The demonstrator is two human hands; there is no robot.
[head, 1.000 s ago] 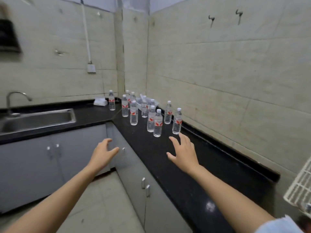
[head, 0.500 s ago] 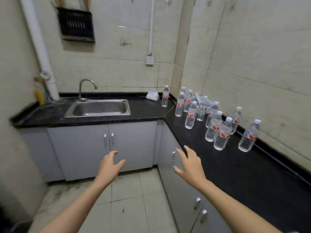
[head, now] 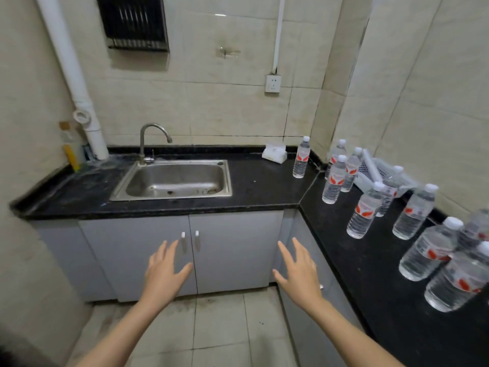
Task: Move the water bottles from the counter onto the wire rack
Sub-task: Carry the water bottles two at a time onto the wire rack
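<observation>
Several clear water bottles with red-and-white labels stand on the black counter [head: 264,189]. One bottle [head: 301,157] is alone near the corner. The others cluster along the right wing, with one [head: 364,210] mid-counter and the nearest [head: 428,251] at the right edge. My left hand [head: 165,271] and my right hand [head: 297,271] hover over the floor in front of the grey cabinet doors, fingers spread, palms down, both empty. My right hand is left of the counter's edge, apart from every bottle. No wire rack shows in this view.
A steel sink [head: 174,180] with a curved tap [head: 153,133] sits in the left counter wing. A white packet [head: 275,152] lies at the back and a pale plastic basket [head: 370,173] sits among the bottles. A white pipe [head: 76,83] runs down the left wall.
The view has swung left, so the sink now sits in the middle and the bottles have slid to the right edge. Both hands stay open and empty, now over the floor.
</observation>
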